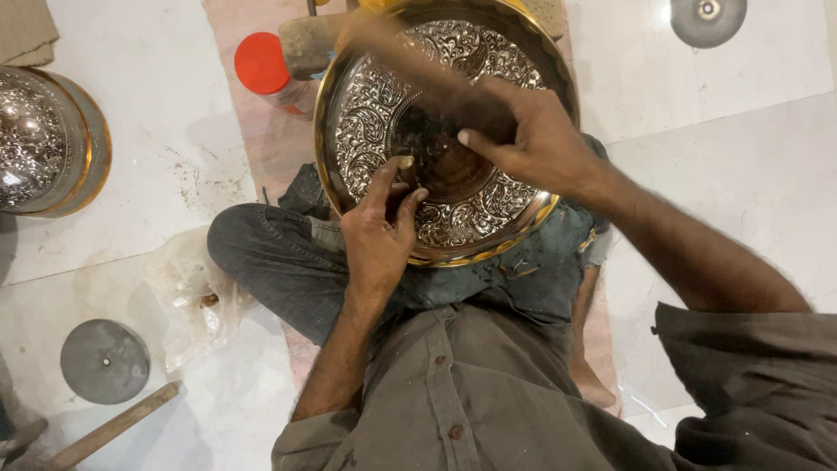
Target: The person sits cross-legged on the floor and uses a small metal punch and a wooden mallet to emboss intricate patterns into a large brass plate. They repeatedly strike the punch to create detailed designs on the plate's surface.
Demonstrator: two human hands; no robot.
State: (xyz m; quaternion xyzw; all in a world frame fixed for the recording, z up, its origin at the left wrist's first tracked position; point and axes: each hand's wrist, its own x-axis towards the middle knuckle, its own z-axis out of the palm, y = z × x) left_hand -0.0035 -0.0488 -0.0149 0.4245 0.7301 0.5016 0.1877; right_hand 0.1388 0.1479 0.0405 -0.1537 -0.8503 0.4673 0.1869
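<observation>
Hands: left (pixel 379 228) pinches tool on engraved tray (pixel 366 105) | right (pixel 532 139) grips blurred stick | red-capped jar (pixel 266 68) behind

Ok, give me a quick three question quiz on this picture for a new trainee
1. True or false: the engraved metal plate rests on the person's lap.
2. What does the right hand hold? A) a blurred wooden tool B) a paintbrush C) nothing
3. What colour is the cap of the small bottle beside the plate?

Key:
1. True; the left hand works near the plate's centre.
2. A
3. Red
</observation>
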